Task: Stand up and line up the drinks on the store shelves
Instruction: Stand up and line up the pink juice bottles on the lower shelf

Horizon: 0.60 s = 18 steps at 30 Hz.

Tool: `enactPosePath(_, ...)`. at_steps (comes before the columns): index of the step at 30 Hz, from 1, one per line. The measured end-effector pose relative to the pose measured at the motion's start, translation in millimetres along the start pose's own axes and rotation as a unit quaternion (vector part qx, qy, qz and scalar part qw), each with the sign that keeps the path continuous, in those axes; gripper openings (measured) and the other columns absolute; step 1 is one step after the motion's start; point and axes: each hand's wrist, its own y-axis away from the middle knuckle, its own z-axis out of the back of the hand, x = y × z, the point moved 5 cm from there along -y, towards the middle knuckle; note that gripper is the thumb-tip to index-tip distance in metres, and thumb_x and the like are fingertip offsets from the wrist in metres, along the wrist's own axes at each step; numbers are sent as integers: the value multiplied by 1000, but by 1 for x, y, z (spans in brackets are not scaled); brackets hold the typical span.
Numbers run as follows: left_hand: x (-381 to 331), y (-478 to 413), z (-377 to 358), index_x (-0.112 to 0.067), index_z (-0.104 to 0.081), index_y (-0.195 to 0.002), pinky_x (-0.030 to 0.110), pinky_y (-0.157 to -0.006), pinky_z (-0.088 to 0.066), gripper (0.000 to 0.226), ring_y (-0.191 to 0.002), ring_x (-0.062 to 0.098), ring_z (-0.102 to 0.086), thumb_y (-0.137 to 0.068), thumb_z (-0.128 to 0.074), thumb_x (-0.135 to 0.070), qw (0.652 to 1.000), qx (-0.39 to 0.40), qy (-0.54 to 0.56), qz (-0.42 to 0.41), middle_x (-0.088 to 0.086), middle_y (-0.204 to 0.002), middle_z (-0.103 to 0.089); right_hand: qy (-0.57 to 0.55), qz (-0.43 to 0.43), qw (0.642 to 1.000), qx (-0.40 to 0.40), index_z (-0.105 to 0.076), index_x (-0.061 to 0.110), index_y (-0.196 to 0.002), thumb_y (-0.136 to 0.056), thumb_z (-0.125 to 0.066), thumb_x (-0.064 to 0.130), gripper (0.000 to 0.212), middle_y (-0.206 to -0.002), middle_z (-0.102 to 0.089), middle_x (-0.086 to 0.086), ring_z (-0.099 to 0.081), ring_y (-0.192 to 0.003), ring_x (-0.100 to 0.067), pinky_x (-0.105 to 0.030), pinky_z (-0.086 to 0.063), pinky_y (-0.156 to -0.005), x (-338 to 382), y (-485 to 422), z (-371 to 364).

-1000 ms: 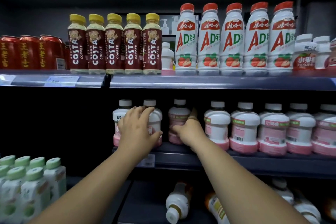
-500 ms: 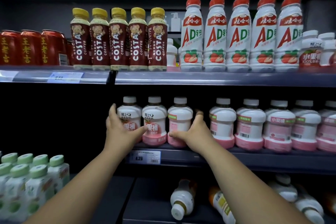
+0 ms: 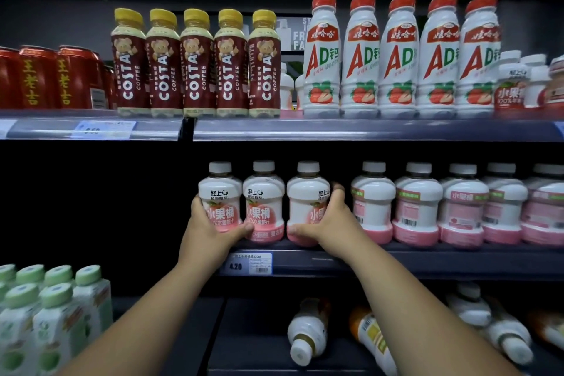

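Hands on the middle shelf (image 3: 396, 264); left hand (image 3: 210, 230) wraps the lower body of the leftmost pink peach bottle (image 3: 220, 192), thumb reaching across to the base of the second pink bottle (image 3: 264, 203); right hand (image 3: 329, 220) cups the right side of the third pink bottle (image 3: 306, 201), fingers curled behind it, thumb along its pink base; both hands closed around their bottles. All three bottles upright, labels facing forward, near the front edge, first two touching, third just beside; small gap between the third and the remaining pink row (image 3: 457, 207), which stands upright further right with labels turned sideways. Price tag (image 3: 250, 263) on the shelf rail below the second bottle.

Upper shelf (image 3: 335, 130): red cans (image 3: 45, 79) at left; five Costa coffee bottles (image 3: 197, 67) in a tight line; five AD milk bottles (image 3: 399, 61) in a line; small white-capped bottles (image 3: 515, 82) at far right, blurred.

Bottom shelf (image 3: 250, 333): white bottle (image 3: 306, 333) lying on its side, cap toward the camera; orange-capped bottle (image 3: 370, 336) lying beside it, partly hidden by the right forearm; more toppled bottles (image 3: 494, 323) at right. Green-capped cartons (image 3: 52, 314) upright at lower left.
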Motion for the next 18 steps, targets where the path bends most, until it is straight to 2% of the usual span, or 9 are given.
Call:
enactPosePath(2, 0, -2, 0, -29, -42, -114, 37, -83, -54, 83, -93, 8, -65, -52, -95, -41, 1000, 7, -1, -2, -13, -104, -64, 17, -1, 1000, 1, -5, 20, -152, -61, -87, 53, 126, -144, -48, -3, -52, -124, -24, -35, -43, -101, -1, 0, -2)
enactPosePath(4, 0, -3, 0, -28, -42, -115, 37, -84, -54, 84, -95, 9, -65, -52, -96, -40, 1000, 18, 3, -3, -12, -104, -63, 14, -3, 1000, 18, -4, 22, -152, -68, -84, 44, 118, -143, -49, -4, -54, -120, -23, -33, -44, -98, -3, -1, -4)
enactPosePath(6, -1, -2, 1, -29, -40, -115, 40, -86, -55, 88, -96, 10, -65, -48, -95, -43, 1000, 24, 6, -3, -11, -106, -63, 13, -6, 1000, 6, -6, 22, -151, -65, -86, 48, 120, -141, -52, -3, -56, -118, -23, -35, -46, -98, -3, 0, -3)
enactPosePath(9, -4, 2, 4, -34, -38, -113, 45, -86, -56, 95, -96, 12, -66, -37, -88, -62, 1000, 14, -11, 10, -10, -108, -63, 45, -4, 998, -34, -13, 19, -148, -53, -88, 63, 128, -138, -54, -4, -57, -120, -26, -40, -48, -98, 0, 2, -2)
enactPosePath(11, -7, 5, 5, -36, -35, -114, 47, -85, -56, 102, -98, 17, -66, -32, -83, -72, 999, 1, -40, 18, -9, -110, -62, 51, -1, 998, -22, -15, 20, -147, -54, -86, 64, 124, -134, -55, -3, -58, -115, -24, -39, -50, -94, 1, 3, -5)
enactPosePath(14, -10, 8, 4, -33, -33, -120, 48, -85, -55, 111, -101, 22, -65, -29, -79, -80, 997, -13, -70, 22, -5, -115, -61, 51, 1, 999, -3, -15, 22, -146, -57, -81, 60, 117, -131, -57, 0, -60, -110, -21, -38, -51, -90, -1, 3, -4)
enactPosePath(18, -13, 12, 6, -28, -30, -133, 50, -91, -53, 123, -112, 27, -59, -32, -78, -79, 997, -13, -79, 10, 3, -126, -53, 50, 7, 998, -26, -18, 22, -146, -56, -85, 61, 119, -131, -59, -1, -60, -113, -22, -38, -51, -91, 0, 6, -2)
